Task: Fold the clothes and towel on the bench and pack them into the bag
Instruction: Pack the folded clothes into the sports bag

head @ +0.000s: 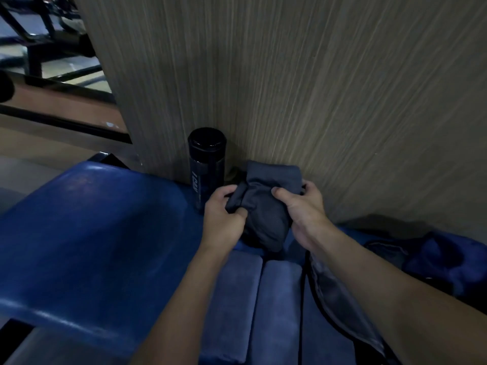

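Dark grey garment (266,206): a bunched, partly folded bundle held between both hands, at about 5 o'clock from the frame's centre, close to the foot of the wall; whether its lower end touches the seat cannot be told.
Left hand (224,217): at 8 o'clock of the bundle, with the fingers curled into the cloth and pinching a fold on its left edge.
Right hand (303,206): at 3 o'clock of the bundle, with the thumb pressed on the front and the fingers wrapped round behind, gripping the right side.
Blue towel (253,299): at 6 o'clock of the garment, folded into two padded panels lying side by side on the seat, between the forearms.
Bag (332,293): at 4 o'clock, open, with a grey lining and a dark zip edge showing under the right forearm; dark blue fabric is heaped further right.
Black bottle (207,164): at 10 o'clock, upright against the wall, just beside the left hand.
Bench (92,233): glossy blue moulded seat stretching to 8 o'clock.
Wall (316,88): wood-grain panel filling 12 o'clock.
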